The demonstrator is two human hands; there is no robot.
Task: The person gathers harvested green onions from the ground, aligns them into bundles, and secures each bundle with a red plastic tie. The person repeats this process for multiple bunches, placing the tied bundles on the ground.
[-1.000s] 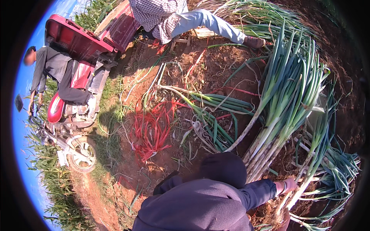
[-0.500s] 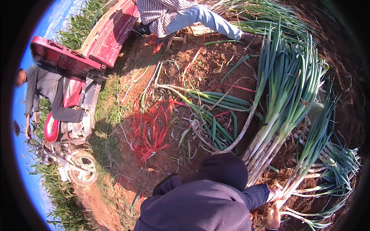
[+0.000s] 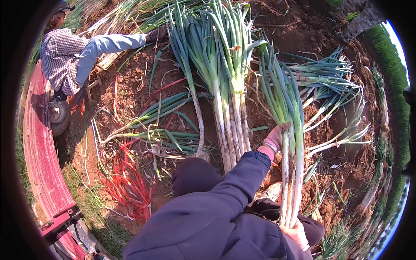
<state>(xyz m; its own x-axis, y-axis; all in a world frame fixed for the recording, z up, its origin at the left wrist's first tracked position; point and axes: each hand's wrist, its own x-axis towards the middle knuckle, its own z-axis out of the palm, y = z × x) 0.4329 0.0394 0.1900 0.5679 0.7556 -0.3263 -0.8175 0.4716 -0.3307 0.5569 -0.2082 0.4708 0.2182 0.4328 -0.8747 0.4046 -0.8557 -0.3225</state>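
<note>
A bunch of long green onions [image 3: 287, 173] lies lengthwise in front of me, white stems toward me and green leaves pointing away. My left hand [image 3: 277, 136] is closed round it where the stems turn green. Lower down, my right hand [image 3: 297, 234] grips the bottom ends of the white stems beside my right knee. Just left of this bunch rests a larger bundle of green onions [image 3: 232, 110], its stems streaked with soil. To the right, loose green onions [image 3: 323, 80] lie fanned out on the soil.
Red plastic strips [image 3: 128, 184] are heaped on the left, near scattered onion leaves [image 3: 167, 110]. A person in a checked shirt [image 3: 63, 54] sits at the far left, one leg stretched toward the onions. A red vehicle bed [image 3: 41, 147] edges the left side.
My view has swung right, and the person by the motorcycle is out of it. The bunch is now closer to me; my left hand has moved up its stems, away from the bottom ends.
</note>
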